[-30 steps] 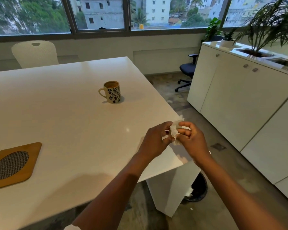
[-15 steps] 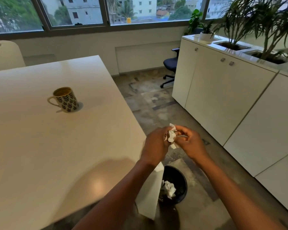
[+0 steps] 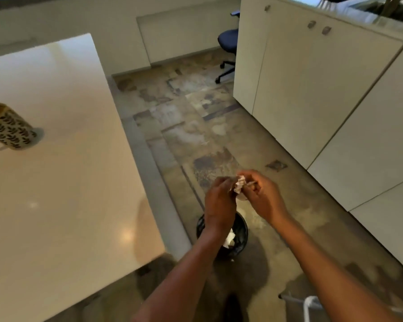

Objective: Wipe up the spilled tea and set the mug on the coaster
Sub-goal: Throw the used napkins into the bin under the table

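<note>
Used tissue held over the bin, mug waiting on the bench

Both hands, left hand [image 3: 219,201] and right hand [image 3: 262,198], pinch a crumpled tissue [image 3: 239,185] between curled fingers, each grip clamped on it, just above the black bin [image 3: 240,238] on the floor, seemingly to drop it in. The mug [image 3: 6,127] stands upright on the white bench [image 3: 63,194] at far left; no coaster is in view.

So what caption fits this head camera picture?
Both hands hold a crumpled tissue above the bin; mug waits on the table.
</note>
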`<act>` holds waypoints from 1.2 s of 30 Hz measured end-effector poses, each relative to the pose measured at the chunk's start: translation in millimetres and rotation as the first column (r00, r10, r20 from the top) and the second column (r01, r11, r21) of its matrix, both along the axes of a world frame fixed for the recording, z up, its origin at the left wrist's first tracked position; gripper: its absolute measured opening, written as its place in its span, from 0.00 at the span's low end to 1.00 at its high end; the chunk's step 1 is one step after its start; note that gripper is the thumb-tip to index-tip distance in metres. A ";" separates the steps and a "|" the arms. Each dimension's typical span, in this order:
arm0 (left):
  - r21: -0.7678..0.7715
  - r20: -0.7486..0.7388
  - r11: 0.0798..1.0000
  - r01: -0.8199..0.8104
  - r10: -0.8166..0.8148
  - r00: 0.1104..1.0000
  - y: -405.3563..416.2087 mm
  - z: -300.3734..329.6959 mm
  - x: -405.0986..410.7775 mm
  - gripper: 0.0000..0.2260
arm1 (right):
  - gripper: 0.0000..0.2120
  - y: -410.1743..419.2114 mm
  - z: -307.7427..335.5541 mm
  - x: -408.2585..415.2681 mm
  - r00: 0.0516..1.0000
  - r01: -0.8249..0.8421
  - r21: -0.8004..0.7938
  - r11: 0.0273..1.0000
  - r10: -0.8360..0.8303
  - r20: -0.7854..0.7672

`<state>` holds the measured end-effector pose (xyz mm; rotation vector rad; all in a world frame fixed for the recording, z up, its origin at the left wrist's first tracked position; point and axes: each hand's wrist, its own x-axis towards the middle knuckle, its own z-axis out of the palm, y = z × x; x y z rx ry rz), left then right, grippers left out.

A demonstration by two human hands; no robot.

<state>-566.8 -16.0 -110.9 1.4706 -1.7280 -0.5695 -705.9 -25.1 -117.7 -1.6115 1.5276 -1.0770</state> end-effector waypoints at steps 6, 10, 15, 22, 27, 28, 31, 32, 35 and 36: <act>0.141 0.016 0.989 -0.047 0.045 0.999 -13.2 -59.9 -1.0 0.16 | 0.07 -5.5 -70.0 -2.4 0.983 0.031 -0.105 0.994 -0.049 -0.174; 0.257 0.023 0.965 -0.052 0.048 0.999 -15.7 -100.6 -0.4 0.16 | 0.06 -4.7 -114.4 2.7 0.983 0.093 0.011 0.996 -0.090 -0.158; 0.426 0.018 0.900 -0.095 0.096 0.995 -21.7 -153.1 -0.5 0.13 | 0.05 -4.3 -166.2 9.5 0.972 0.184 0.182 0.966 -0.151 -0.182; 0.556 0.077 0.815 -0.164 0.146 0.986 -22.7 -209.7 0.0 0.15 | 0.09 -9.9 -230.1 6.1 0.948 0.199 0.270 0.942 -0.114 -0.299; 0.560 0.030 0.812 -0.164 0.178 0.984 -22.8 -232.9 -0.8 0.12 | 0.08 -17.6 -256.2 9.3 0.927 0.223 0.286 0.932 -0.112 -0.359; 0.561 0.022 0.810 -0.170 0.191 0.981 -23.4 -236.0 -1.2 0.12 | 0.08 -19.6 -260.7 9.8 0.921 0.233 0.286 0.930 -0.117 -0.371; 0.555 0.013 0.812 -0.182 0.210 0.978 -24.6 -245.3 0.6 0.12 | 0.07 -25.8 -271.8 11.8 0.913 0.253 0.292 0.923 -0.127 -0.389; 0.558 0.022 0.809 -0.188 0.212 0.977 -24.7 -248.4 2.6 0.13 | 0.06 -27.7 -274.8 12.5 0.911 0.257 0.294 0.921 -0.129 -0.392; 0.572 0.054 0.789 -0.223 0.236 0.970 -22.6 -256.9 11.0 0.15 | 0.07 -31.7 -281.2 15.7 0.909 0.262 0.309 0.914 -0.127 -0.396; 0.574 0.062 0.784 -0.236 0.246 0.967 -21.0 -259.3 13.9 0.16 | 0.07 -31.4 -282.3 16.6 0.909 0.261 0.310 0.914 -0.125 -0.398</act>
